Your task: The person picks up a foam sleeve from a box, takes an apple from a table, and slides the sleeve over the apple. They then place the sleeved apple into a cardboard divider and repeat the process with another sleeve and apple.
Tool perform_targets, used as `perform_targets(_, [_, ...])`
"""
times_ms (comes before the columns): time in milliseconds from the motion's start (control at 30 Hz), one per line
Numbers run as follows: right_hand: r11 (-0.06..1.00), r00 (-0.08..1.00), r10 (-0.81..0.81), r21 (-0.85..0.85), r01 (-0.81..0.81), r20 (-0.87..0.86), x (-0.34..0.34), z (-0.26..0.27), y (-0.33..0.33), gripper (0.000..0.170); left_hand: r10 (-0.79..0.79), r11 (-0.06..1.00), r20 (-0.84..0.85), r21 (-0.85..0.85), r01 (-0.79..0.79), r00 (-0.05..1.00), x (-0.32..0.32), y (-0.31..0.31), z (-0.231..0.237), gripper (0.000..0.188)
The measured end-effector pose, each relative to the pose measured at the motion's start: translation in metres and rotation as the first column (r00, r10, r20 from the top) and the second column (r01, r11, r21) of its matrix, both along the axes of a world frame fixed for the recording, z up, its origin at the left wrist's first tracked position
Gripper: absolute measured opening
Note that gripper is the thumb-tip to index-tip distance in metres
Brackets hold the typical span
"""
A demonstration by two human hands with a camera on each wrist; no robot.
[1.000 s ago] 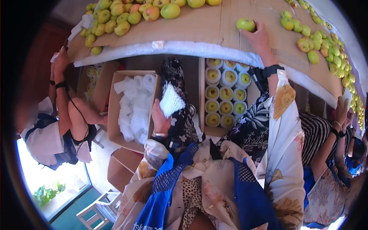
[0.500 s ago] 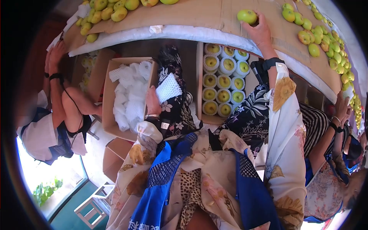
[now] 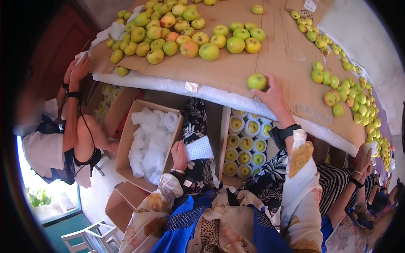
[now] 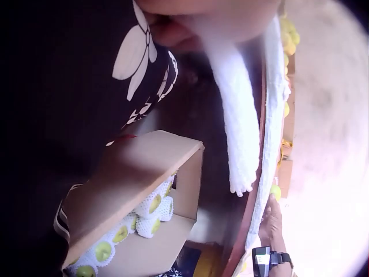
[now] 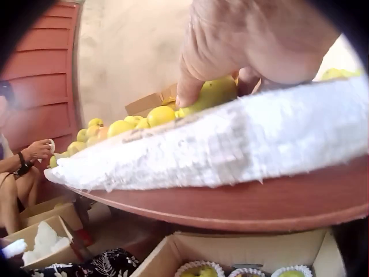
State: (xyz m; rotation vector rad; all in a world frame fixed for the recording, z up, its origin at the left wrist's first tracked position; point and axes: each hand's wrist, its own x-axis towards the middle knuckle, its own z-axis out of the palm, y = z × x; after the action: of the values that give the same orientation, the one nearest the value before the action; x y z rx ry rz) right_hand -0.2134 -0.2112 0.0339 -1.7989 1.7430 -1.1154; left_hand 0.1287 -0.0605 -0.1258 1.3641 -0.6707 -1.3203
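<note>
In the head view my left hand (image 3: pixel 179 155) grips one end of a white foam net sleeve (image 3: pixel 199 149), which sticks out to the right above a leg in flowered black trousers. The left wrist view shows the sleeve (image 4: pixel 236 121) long and narrow, hanging from the fingers at the top. Over the cardboard-covered table, near its padded front edge, my right hand (image 3: pixel 272 95) holds a green apple (image 3: pixel 257 82) between thumb and fingers. In the right wrist view the hand (image 5: pixel 253 40) arches over the apple (image 5: pixel 216 95), whose lower part is hidden behind the white edge padding.
A box of foam sleeves (image 3: pixel 152 139) stands left of my leg. An open carton (image 3: pixel 225 143) of sleeved apples stands right of it, below the table edge (image 3: pixel 168 90). Loose apples (image 3: pixel 160 38) are heaped at the back left, others (image 3: pixel 346 97) at right. People sit on both sides.
The head view has tilted up, showing more of the table. The apple in my right hand is slightly nearer the front edge. The sleeve in my left hand has swung from slanting upward to nearly level.
</note>
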Motion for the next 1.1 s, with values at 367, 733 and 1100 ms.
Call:
perform_targets(367, [0.977,0.977,0.208,0.060,-0.206,-0.035,0.125,0.017,-0.062,0.061,-0.039,0.987,0.138,-0.152,0.060,0.990,-0.008,-0.020,0.052,0.018])
perform_targets(733, [0.993,0.946,-0.053,-0.117,0.016,-0.320,0.005,0.074,-0.186,0.070,-0.004,0.771,0.896,-0.279,0.572,0.443,-0.055,-0.208,0.213,0.085])
perform_targets(1100, [0.916,0.811,0.117,0.379,0.135,-0.573,0.010,0.065,-0.295,0.095,-0.167,0.757,0.963,-0.013,0.654,0.213,-0.086,-0.257,0.195,0.091])
